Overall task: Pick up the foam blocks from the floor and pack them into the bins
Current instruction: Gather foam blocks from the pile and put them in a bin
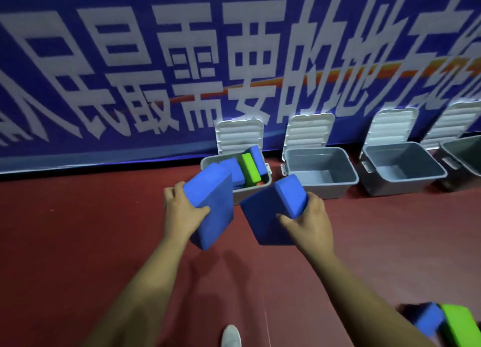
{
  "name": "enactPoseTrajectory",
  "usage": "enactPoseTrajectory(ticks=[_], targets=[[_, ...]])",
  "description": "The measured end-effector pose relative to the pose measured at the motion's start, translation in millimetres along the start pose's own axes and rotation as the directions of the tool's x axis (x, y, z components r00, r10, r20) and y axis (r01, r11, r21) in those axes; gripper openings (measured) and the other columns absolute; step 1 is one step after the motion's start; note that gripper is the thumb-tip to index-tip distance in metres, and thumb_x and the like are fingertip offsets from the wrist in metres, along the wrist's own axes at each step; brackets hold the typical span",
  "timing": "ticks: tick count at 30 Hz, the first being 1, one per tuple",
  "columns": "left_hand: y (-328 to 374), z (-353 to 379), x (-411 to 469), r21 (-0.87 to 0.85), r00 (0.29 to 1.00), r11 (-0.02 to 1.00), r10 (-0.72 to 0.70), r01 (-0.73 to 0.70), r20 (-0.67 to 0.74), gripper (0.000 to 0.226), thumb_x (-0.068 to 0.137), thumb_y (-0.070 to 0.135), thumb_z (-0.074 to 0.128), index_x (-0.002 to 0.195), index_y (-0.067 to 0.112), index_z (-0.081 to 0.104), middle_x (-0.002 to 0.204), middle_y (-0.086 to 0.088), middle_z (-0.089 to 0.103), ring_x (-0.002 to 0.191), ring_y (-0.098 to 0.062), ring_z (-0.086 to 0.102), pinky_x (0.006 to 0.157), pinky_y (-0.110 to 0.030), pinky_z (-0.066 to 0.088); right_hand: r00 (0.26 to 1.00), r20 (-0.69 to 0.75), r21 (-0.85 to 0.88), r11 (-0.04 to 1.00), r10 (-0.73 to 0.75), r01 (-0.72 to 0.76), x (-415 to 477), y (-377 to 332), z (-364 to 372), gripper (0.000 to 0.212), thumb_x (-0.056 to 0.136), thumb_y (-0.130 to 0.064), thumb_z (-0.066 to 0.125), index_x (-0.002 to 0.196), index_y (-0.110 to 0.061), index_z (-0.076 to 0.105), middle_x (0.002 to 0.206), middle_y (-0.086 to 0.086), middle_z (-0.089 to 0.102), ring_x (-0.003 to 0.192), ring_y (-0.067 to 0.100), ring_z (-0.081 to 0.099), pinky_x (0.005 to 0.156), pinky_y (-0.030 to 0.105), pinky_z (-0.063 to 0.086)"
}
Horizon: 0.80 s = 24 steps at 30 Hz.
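Note:
My left hand (pixel 182 211) grips a blue foam block (pixel 212 206) by its left side, held in the air just in front of the leftmost grey bin (pixel 256 188). My right hand (pixel 309 219) grips a second blue foam block (pixel 270 211) from its right side, beside the first. That bin holds several blue blocks and a green block (pixel 250 168). On the floor at the bottom right lie another blue block (pixel 429 320) and a green block (pixel 460 326).
Three more grey bins stand along the wall to the right with white lids raised: one (pixel 338 188), a second (pixel 411 180), and a third (pixel 463 151) cut by the frame edge. A blue banner (pixel 104 73) covers the wall. My shoe (pixel 231 336) shows on the red floor.

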<state>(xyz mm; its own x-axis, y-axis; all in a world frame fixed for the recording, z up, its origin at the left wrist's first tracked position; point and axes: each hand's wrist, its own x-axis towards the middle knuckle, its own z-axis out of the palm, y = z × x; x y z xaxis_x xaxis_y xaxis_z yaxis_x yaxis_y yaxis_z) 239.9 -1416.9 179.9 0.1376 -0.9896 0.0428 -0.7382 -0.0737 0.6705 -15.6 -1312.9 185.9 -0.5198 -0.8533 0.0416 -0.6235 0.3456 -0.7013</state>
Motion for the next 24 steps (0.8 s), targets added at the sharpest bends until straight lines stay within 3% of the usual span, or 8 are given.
enactPoseTrajectory(ticks=[11,20,24], targets=[[-13,17,181,0.020,0.996,0.997,-0.074,0.075,-0.048,0.075,0.060,0.016,0.084,0.123,0.003,0.045,0.126,-0.016,0.042,0.110,-0.041,0.052,0.092,-0.042,0.043,0.997,0.075,0.017,1.000,-0.003,0.001,161,-71,102,0.062,0.063,-0.048,0.074,0.113,-0.020,0.049,0.104,-0.003,0.052,0.097,0.024,0.056,0.079,0.046,0.052],[-12,113,350,0.008,0.984,0.984,-0.177,0.178,-0.017,0.073,0.060,0.013,0.084,0.121,0.003,0.044,0.122,-0.016,0.046,0.110,-0.038,0.051,0.091,-0.042,0.043,0.984,0.178,0.027,1.000,-0.010,0.005,352,-67,210,0.070,0.065,-0.047,0.076,0.120,-0.016,0.048,0.113,0.002,0.054,0.103,0.028,0.056,0.086,0.047,0.050],[-14,158,429,-0.040,0.960,0.960,-0.277,0.276,-0.036,0.069,0.061,0.008,0.083,0.116,0.002,0.043,0.112,-0.010,0.045,0.097,-0.027,0.050,0.077,-0.034,0.040,0.971,0.236,0.009,0.999,-0.038,0.037,454,-67,269,0.069,0.068,-0.039,0.079,0.123,-0.010,0.048,0.114,0.006,0.055,0.107,0.031,0.055,0.089,0.046,0.049]])
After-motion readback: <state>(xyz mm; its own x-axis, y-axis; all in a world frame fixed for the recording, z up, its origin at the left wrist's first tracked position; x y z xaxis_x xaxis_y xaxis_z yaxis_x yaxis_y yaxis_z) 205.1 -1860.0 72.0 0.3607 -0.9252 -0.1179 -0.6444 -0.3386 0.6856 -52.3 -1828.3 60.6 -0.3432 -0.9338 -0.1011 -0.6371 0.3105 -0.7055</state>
